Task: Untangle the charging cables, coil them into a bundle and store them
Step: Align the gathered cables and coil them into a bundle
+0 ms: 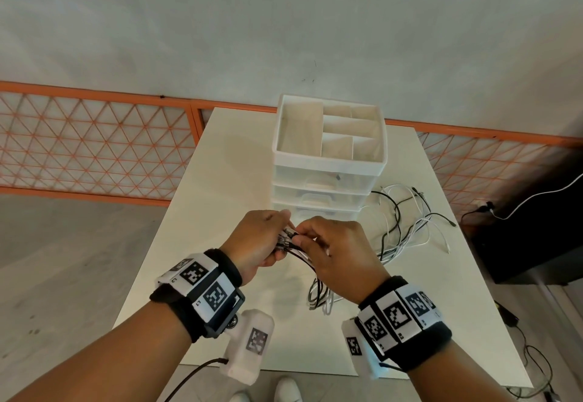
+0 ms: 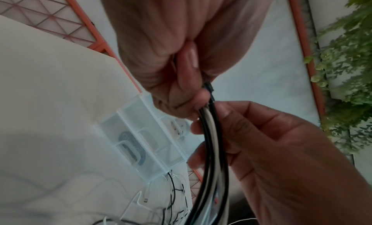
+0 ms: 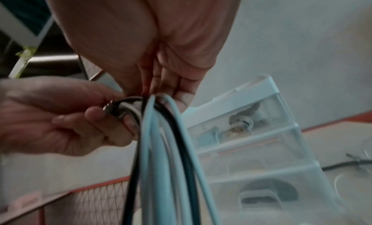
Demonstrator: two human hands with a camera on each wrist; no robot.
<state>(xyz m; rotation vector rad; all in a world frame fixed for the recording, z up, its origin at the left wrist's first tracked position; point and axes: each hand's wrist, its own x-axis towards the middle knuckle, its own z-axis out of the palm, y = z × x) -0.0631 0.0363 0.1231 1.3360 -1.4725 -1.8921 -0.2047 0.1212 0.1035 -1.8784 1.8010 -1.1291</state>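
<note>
Both hands are seen close together above the tabletop point(image 1: 239, 162) in the head view. The left hand point(image 1: 258, 241) is curled round the plug ends of a bunch of black and white charging cables point(image 1: 293, 244), while the right hand point(image 1: 340, 250) pinches the same bunch just beside it. Strands hang from the hands to a small heap at the near edge; further loose cables point(image 1: 407, 222) lie spread on the right, beside a white drawer unit point(image 1: 328, 155) with an open divided tray on top.

Left wrist view: the left hand point(image 2: 177, 56) is closed on the cables point(image 2: 211, 133) where they emerge below its fingers; the right hand point(image 2: 271, 141) grips them just beneath. The drawer unit point(image 2: 145, 133) and loose cables point(image 2: 173, 193) are seen behind, blurred.

Right wrist view: the right hand point(image 3: 161, 53) has fingertips pressed on the bunch point(image 3: 161, 149), which drops straight down. The left hand point(image 3: 60, 117) holds metal plug ends point(image 3: 112, 109) against it. Translucent drawers point(image 3: 251, 141) stand behind.
</note>
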